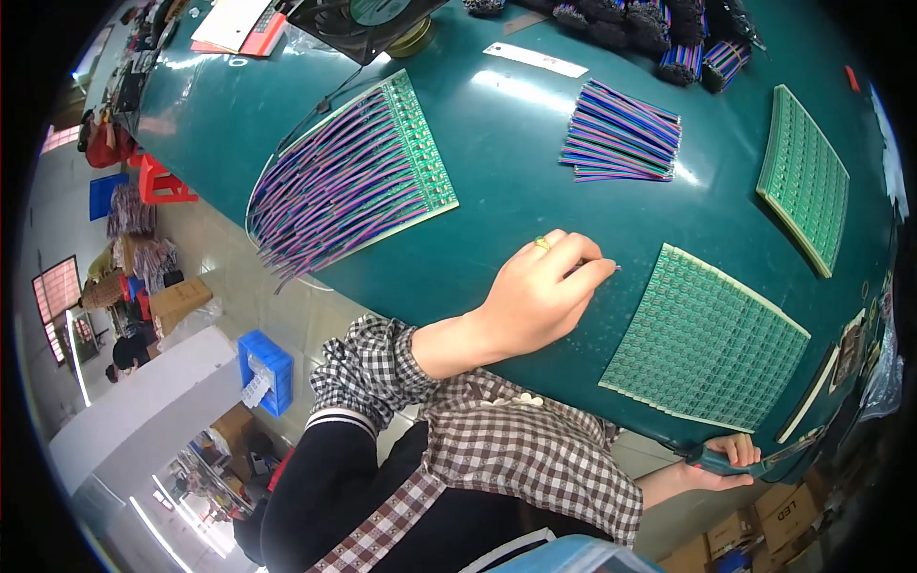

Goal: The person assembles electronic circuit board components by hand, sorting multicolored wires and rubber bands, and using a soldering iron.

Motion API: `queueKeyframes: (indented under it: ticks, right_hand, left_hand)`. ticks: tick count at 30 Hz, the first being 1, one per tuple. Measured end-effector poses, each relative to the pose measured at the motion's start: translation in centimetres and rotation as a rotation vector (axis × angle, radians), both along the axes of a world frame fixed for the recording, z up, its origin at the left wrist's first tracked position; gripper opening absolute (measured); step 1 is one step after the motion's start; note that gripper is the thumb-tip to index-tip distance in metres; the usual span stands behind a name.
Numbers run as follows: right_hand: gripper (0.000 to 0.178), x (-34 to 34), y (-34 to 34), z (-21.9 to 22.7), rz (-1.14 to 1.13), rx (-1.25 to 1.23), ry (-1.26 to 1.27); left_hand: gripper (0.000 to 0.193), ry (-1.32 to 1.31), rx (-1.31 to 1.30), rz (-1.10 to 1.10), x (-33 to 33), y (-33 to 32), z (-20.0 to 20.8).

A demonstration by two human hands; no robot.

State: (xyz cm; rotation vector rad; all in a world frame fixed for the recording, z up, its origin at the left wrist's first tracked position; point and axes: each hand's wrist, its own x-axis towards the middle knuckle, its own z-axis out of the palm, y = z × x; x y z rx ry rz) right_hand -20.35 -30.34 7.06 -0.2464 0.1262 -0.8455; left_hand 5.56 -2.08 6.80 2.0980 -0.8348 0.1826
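Note:
My left hand (pixel 549 291), wearing a ring, hovers over the green table (pixel 516 210) in a closed pinch. A tiny purplish tip pokes out past its fingers; the rest is hidden. At the table's near right edge, my right hand (pixel 731 463) wraps round a tool's dark green handle (pixel 714 461); its working end is unclear. Between the hands lies a panel of small green circuit boards (pixel 707 339). Beyond my left hand rests a bundle of short multicoloured wires (pixel 623 132). To the left, another board panel (pixel 420 143) has rows of wires (pixel 334 181) attached along it.
A stack of green board panels (pixel 805 181) lies at the right. Toward the back are a black fan (pixel 368 24), a white strip (pixel 535 59) and several dark wire bundles (pixel 659 33). Cardboard boxes (pixel 788 511) sit below the right edge; a red stool (pixel 164 181) stands at left.

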Motion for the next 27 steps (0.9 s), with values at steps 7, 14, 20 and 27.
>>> queueKeyframes:
  ticks: [7,14,20,27]
  right_hand:
    - [0.029,-0.2,0.2,0.1,0.01,-0.006,-0.001]
    - [0.029,-0.1,0.3,-0.3,0.006,0.015,-0.004]
    - [0.028,0.1,0.4,0.6,-0.024,0.0,0.022]
    - [0.028,1.1,-0.1,-0.7,0.059,0.128,-0.001]
  left_hand:
    - [0.025,-0.005,-0.007,-0.013,-0.2,0.0,-0.2]
    - [0.024,0.0,0.007,-0.005,-0.4,0.2,-0.1]
    - [0.023,0.017,-0.003,-0.014,-0.2,-0.2,0.2]
    - [0.024,-0.022,0.064,0.028,0.6,-0.6,-0.1]
